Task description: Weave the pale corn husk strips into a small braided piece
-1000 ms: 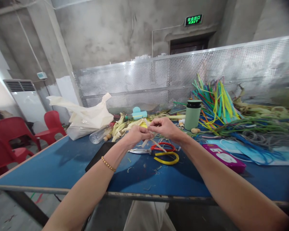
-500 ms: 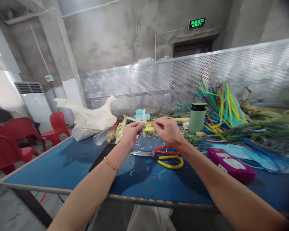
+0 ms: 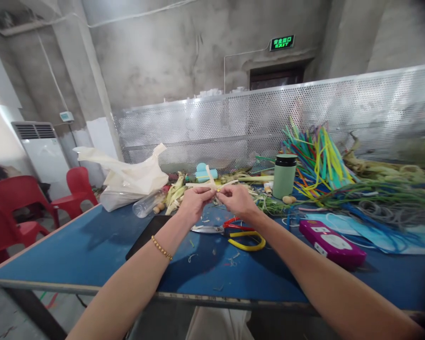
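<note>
My left hand [image 3: 194, 203] and my right hand [image 3: 236, 199] meet above the blue table [image 3: 92, 245], both pinched on pale strips of corn husk [image 3: 212, 182] crossed over each other. One strip sticks up and another runs sideways between my fingertips. Right below my hands lie scissors [image 3: 233, 232] with red and yellow handles, blades pointing left. A gold bead bracelet [image 3: 160, 247] sits on my left wrist.
A green jar [image 3: 284, 175] with a dark lid stands behind my right hand. Colourful plastic strips [image 3: 318, 158] fan out at right, a magenta box [image 3: 331, 237] nearer. A white bag [image 3: 127, 174], a clear bottle [image 3: 147, 203] and husks lie left. Red chairs [image 3: 17, 203] stand beyond.
My hands were together low over the scissors, parted half a second ago with my left holding the crossed strips, and have now closed together again on them, slightly higher.
</note>
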A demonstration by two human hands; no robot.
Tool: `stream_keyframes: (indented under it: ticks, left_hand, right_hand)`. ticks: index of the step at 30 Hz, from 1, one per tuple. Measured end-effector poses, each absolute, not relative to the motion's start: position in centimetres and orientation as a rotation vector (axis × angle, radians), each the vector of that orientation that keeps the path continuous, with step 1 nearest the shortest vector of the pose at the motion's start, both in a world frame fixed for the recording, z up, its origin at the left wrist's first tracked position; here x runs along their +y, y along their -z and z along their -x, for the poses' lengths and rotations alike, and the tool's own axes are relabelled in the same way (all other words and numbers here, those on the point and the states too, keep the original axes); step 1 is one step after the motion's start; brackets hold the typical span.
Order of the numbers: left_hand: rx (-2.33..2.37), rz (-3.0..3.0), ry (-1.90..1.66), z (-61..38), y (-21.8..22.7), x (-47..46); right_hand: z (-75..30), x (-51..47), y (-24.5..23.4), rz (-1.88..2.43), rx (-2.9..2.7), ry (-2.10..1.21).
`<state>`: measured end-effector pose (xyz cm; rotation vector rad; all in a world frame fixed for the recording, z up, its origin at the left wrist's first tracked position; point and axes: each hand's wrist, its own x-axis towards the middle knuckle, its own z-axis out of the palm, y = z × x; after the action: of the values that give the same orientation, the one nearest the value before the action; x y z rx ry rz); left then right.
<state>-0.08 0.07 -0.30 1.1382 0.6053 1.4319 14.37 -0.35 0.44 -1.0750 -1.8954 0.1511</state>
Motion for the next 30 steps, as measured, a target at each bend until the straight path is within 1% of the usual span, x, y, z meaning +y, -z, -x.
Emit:
stream_keyframes:
  ticks: [10,21,25,30]
  left_hand:
    - [0.707,-1.186,-1.504,0.55,0.21,0.47]
    - [0.635,-1.111,-1.569,0.71,0.06,0.75]
    - [0.633,-1.094,-1.566,0.72,-0.11,0.61]
    - [0.606,-1.135,-1.496,0.17,0.06,-0.18]
  right_hand:
    - [-14.07,-0.69,-0.36,1.123,-1.903,-0.182]
    - [-14.04,-0.70,-0.26,1.105,-1.901,-0.285]
    - [-14.19,-0.60,-0.36,1.057,-1.861,-0.458]
    - [-14.16,-0.80,-0.79,0.968,-1.593,-0.764]
